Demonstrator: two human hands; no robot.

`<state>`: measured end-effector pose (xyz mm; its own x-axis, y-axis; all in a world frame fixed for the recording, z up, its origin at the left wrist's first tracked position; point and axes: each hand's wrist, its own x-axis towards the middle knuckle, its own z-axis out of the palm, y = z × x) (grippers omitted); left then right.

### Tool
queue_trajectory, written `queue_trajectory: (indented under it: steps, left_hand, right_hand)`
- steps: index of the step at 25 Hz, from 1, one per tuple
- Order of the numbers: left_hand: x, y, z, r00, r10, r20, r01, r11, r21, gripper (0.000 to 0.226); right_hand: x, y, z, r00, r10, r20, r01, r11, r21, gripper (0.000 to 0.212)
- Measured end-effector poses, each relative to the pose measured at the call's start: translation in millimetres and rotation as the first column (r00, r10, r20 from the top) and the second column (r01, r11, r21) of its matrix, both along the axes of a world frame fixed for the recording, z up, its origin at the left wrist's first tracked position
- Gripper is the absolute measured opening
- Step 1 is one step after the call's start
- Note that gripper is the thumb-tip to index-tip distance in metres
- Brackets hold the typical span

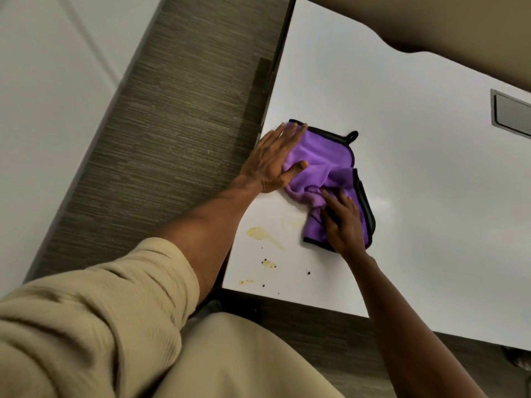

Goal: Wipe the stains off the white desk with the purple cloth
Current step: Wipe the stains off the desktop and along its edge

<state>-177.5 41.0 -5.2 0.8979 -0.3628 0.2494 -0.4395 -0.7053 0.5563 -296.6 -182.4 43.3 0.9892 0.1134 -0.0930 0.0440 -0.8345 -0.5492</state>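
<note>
1. Head view: left hand (271,162) lies spread flat, pinning the far end of the crumpled purple microfibre cloth with black trim (327,173), likely as an anchor.
2. Right hand (343,222), fingers spread, presses the near end, probably to bunch the cloth for wiping.
3. Cloth sits near the left edge of the glossy white desk (416,168); yellowish smears (263,235) and dark crumbs (309,273) lie beside it, unwiped.
4. Grey striped floor (172,139); grey recessed desk panel (513,113).

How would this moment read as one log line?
left hand: flat on purple cloth | right hand: on cloth | stains: uncovered on white desk
</note>
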Motion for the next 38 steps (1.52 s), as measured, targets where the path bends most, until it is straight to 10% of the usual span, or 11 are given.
queue_trajectory:
  steps: [9,17,24,29,38]
  left_hand:
    - [5,1,-7,0.998,-0.038,0.054,0.039,0.999,-0.010,0.084]
    - [3,-1,-11,1.000,-0.018,0.011,0.017,0.999,0.051,0.087]
    - [-4,1,-2,0.998,-0.053,0.026,0.051,0.996,0.070,0.086]
    - [-7,2,5,0.997,-0.073,-0.014,0.074,0.994,0.077,0.087]
    - [-6,2,7,0.997,-0.058,-0.045,0.064,0.988,0.140,0.089]
  right_hand:
    - [-45,4,-3,0.959,0.283,-0.036,-0.284,0.959,-0.027,0.053]
    - [-45,-3,-3,0.971,-0.237,-0.035,0.236,0.972,-0.020,0.047]
    - [-73,-14,-4,0.981,0.186,-0.058,-0.185,0.983,0.020,0.051]
    - [-113,-69,5,0.981,-0.190,-0.041,0.192,0.980,0.043,0.050]
    - [-170,87,-12,0.853,-0.519,-0.065,0.522,0.841,0.140,0.048]
